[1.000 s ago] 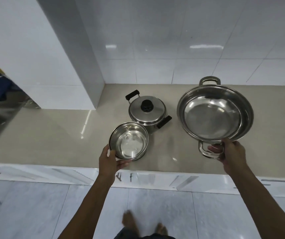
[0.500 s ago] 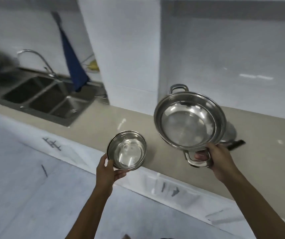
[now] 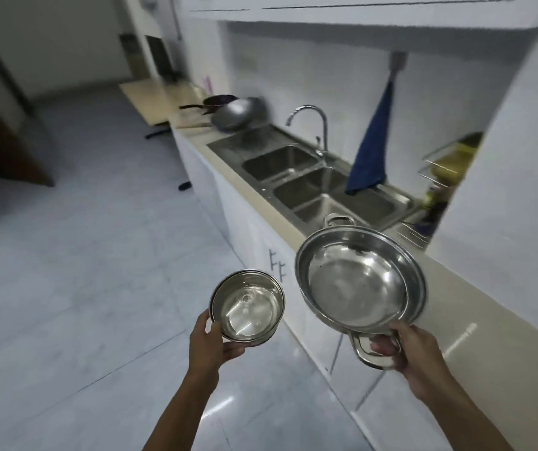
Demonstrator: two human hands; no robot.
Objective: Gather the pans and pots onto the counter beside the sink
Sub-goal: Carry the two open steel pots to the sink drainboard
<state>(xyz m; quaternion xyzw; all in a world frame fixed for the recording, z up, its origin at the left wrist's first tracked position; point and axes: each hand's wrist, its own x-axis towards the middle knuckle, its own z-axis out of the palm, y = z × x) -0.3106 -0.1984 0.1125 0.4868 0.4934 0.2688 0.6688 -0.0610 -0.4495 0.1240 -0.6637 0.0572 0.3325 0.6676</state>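
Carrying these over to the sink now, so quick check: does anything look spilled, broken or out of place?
Nothing stands out. The small pot in the left hand and the wide pan in the right hand look empty and undamaged. The sink holds no visible spill; the far counter is too blurred to judge.

Two bare forearms enter from six o'clock, sleeveless as far as the frame shows, with no watch, bracelet or ring visible. The left hand [image 3: 210,345] sits at about seven o'clock and the right hand [image 3: 415,356] at about five o'clock, both ungloved. Fingernails look short and plain, though motion blur softens detail.
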